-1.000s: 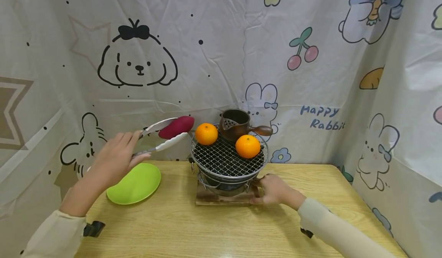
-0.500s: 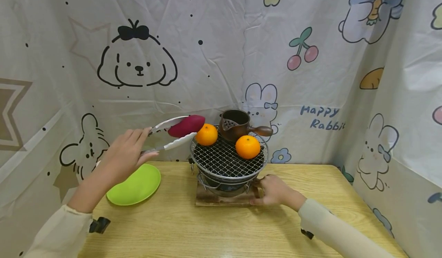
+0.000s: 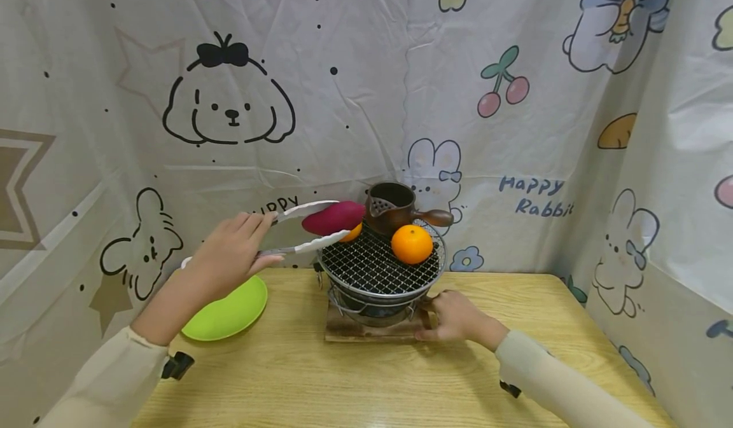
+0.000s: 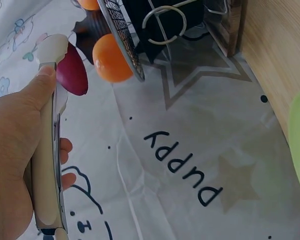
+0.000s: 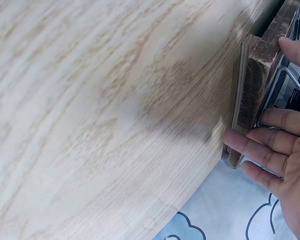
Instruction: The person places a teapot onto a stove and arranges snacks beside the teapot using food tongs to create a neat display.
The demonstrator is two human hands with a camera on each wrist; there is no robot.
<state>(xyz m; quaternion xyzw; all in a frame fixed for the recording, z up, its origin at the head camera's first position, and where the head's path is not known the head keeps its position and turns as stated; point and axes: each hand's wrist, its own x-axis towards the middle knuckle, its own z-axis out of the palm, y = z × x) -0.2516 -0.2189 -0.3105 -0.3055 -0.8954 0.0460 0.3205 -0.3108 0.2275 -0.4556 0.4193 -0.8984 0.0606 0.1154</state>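
Observation:
My left hand [image 3: 226, 250] grips a pair of tongs [image 4: 45, 175] with pale, scalloped tips. Between those tips is a magenta, sweet-potato-shaped piece [image 3: 338, 218], held over the left rim of a round wire grill rack [image 3: 366, 275]. It overlaps one orange [image 3: 350, 233] in the head view and hides most of it. Another orange [image 3: 412, 245] sits on the right of the rack. Under the rack is a small stove on a wooden base [image 3: 372, 332]. My right hand [image 3: 458, 317] holds the right end of this base, thumb on top and fingers along its side.
At the back of the rack stands a brown spouted pot [image 3: 389, 208], its handle [image 3: 435, 217] pointing right. A lime-green plate [image 3: 235, 313] lies on the table's left, partly under my left forearm. A printed curtain [image 3: 343, 97] hangs close behind the table.
My left hand has moved right with the tongs and the magenta piece, from left of the rack to over its left rim, covering one orange. My right hand has stayed put.

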